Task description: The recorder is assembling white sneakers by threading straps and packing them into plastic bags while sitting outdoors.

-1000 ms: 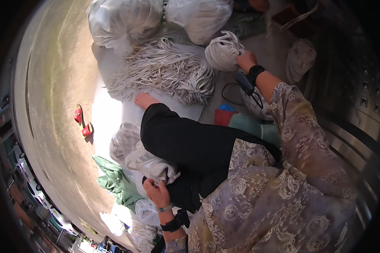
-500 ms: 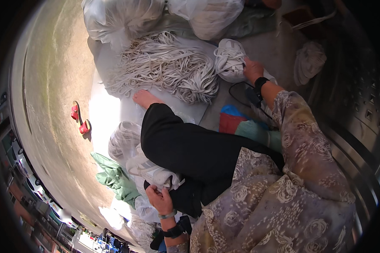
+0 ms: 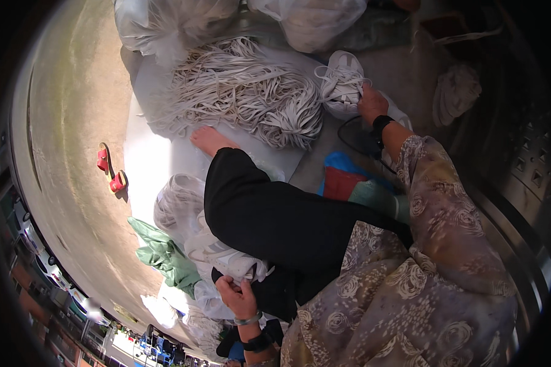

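Just beyond the shoe (image 3: 343, 85), bags (image 3: 312, 24) hold indistinct contents.

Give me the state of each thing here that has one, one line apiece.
Far shoe, laced, some loops loose
Near shoe, partly hidden, lacing unclear
Right hand, fingers closed on far shoe
Left hand, fingers bent at near shoe, grip unclear
Lace pile, loose, tangled
Plastic bags at top, bulging
Green cloth, crumpled
Red sandals, unworn
Visible foot, bare

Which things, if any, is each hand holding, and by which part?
The right hand holds a white shoe at its side, beside the laces. Whether the left hand grips the nearby shoe cannot be told.
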A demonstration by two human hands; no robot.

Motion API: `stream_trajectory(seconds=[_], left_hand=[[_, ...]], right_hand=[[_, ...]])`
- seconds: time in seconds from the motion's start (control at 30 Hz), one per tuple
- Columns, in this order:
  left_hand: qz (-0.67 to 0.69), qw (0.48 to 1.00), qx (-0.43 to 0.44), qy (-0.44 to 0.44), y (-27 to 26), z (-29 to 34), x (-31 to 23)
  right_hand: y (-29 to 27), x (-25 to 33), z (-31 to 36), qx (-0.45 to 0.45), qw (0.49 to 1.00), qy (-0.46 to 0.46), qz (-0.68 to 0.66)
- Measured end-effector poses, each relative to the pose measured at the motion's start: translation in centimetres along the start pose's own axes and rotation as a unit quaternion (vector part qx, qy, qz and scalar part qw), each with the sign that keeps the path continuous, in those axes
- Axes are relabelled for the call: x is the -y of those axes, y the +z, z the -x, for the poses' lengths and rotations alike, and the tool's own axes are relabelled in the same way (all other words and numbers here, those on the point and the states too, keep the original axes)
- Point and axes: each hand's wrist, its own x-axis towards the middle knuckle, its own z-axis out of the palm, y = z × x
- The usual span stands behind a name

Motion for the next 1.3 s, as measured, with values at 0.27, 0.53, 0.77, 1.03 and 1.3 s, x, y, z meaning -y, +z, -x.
stream_trajectory(seconds=[0.27, 0.53, 0.77, 1.03, 1.3], left_hand=[[-0.002, 1.0, 0.015, 0.002, -0.2, -0.4, -0.9], [-0.023, 1.0, 0.015, -0.007, -0.6, -0.1, -1.9], [-0.048, 0.999, 0.014, 0.018, -0.6, -0.6, -2.3], [-0.033, 0.999, 0.007, 0.03, -0.5, -0.7, -2.5], [-0.018, 0.999, 0.012, 0.035, -0.4, -0.3, -2.9]], right_hand=[[-0.5, -1.3, -1.0, 0.093, 0.992, 0.076, 0.031], [0.1, -1.2, -2.3, 0.118, 0.99, 0.076, 0.019], [-0.6, -0.9, -1.9, 0.095, 0.993, 0.049, 0.041], [-0.7, 2.7, 0.0, 0.059, 0.996, -0.018, 0.063], [2.4, 12.6, 1.9, 0.118, 0.99, -0.066, -0.031]])
